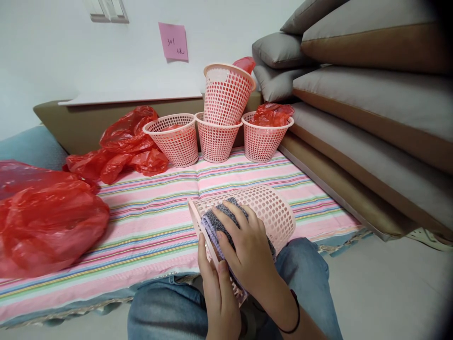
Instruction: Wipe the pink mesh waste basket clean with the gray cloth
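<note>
A pale pink perforated plastic basket (279, 212) lies on its side at the seat's front edge, against my knees, its mouth facing left. My left hand (219, 293) grips the basket's rim from below, thumb on the near side. A folded dark grey cloth (226, 212) with a lilac edge is spread against the basket's outer wall. My right hand (246, 241) presses down on this cloth, its fingers over the fabric. The part of the cloth under my palm is hidden.
Behind stand pink baskets (170, 146), one stacked tilted (226, 94), some with red plastic bags (272, 115). More red bags (46, 222) lie left on the striped cover (152, 212). Grey-brown cushions (371, 94) are piled right. A pink note (173, 42) hangs on the wall.
</note>
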`<state>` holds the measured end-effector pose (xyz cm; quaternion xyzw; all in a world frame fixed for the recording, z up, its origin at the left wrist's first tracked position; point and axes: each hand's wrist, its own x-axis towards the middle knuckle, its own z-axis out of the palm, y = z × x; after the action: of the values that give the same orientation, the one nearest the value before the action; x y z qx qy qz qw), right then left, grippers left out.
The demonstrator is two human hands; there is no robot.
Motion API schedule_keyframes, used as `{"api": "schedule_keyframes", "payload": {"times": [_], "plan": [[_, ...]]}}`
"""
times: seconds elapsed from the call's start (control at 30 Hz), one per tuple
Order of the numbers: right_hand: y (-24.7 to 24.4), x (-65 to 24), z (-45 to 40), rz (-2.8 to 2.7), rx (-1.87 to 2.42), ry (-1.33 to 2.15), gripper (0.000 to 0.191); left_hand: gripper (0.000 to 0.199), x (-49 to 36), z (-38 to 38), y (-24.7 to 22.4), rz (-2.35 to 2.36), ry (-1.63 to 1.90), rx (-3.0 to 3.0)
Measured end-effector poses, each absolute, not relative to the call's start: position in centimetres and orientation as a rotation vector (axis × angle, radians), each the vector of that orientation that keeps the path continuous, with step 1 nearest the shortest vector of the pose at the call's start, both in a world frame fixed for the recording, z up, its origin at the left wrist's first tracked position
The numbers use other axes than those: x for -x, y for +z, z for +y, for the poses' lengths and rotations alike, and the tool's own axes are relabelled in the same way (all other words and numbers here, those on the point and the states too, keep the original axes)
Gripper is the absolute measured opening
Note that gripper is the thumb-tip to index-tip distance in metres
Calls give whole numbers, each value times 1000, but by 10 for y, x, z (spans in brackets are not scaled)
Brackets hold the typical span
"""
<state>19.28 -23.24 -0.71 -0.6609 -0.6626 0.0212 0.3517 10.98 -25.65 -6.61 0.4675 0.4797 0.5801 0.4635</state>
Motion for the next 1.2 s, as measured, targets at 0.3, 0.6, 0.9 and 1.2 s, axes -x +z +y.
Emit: {"api": "schedule_keyframes", "payload": {"times": [0.3,0.6,0.9,1.2], "plan": [[-6,-192,-234,-1712,1717,67,45,63,-110,-256,-66,1196,1449,-1165],[-7,-193,-233,-1714,1708,68,45,58,-107,-256,-70,1223,1487,-1259],[-6,-193,-233,-1715,1706,78,45,58,-109,-256,-70,1239,1498,-1238],[-8,-193,-233,-1705,1699,77,44,56,-109,-255,-71,1254,1509,-1237]]}}
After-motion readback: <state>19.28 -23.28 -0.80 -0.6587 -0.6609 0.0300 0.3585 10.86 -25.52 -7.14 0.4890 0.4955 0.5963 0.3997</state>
